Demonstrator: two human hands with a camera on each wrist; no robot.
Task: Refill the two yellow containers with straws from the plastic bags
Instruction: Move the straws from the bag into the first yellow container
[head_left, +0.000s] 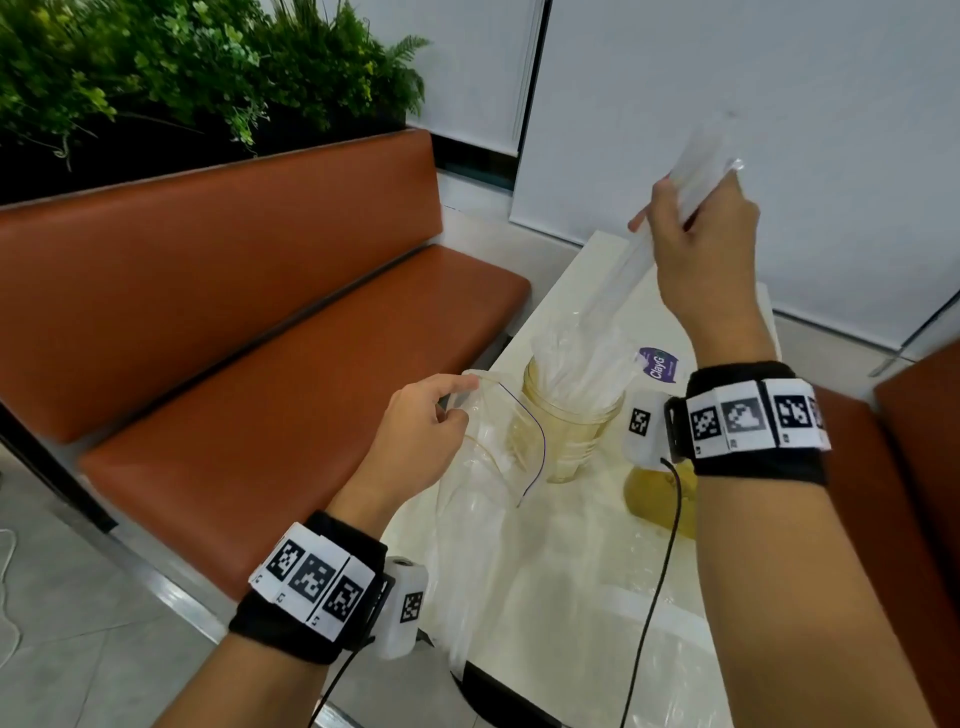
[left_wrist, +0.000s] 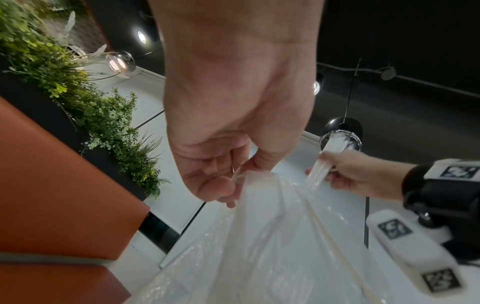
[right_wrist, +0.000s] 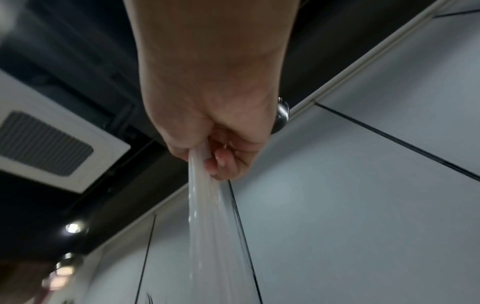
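My right hand (head_left: 696, 228) is raised above the table and grips a bundle of clear wrapped straws (head_left: 623, 265), seen also as straws (right_wrist: 207, 216) slanting down from the fist (right_wrist: 221, 156). My left hand (head_left: 426, 415) pinches the rim of a clear zip bag (head_left: 483, 499) at the table's left edge; the bag (left_wrist: 272, 236) hangs below the fingers (left_wrist: 218, 185). One yellow container (head_left: 571, 431) stands behind the bag and holds several straws. A second yellow container (head_left: 654, 499) is partly hidden by my right wrist.
The cream table (head_left: 571, 561) has an orange bench (head_left: 260, 322) to its left and plants (head_left: 182, 67) behind it. A purple-labelled packet (head_left: 658, 365) lies past the containers. More clear plastic (head_left: 665, 649) lies on the table's near part. White blinds (head_left: 727, 104) hang behind.
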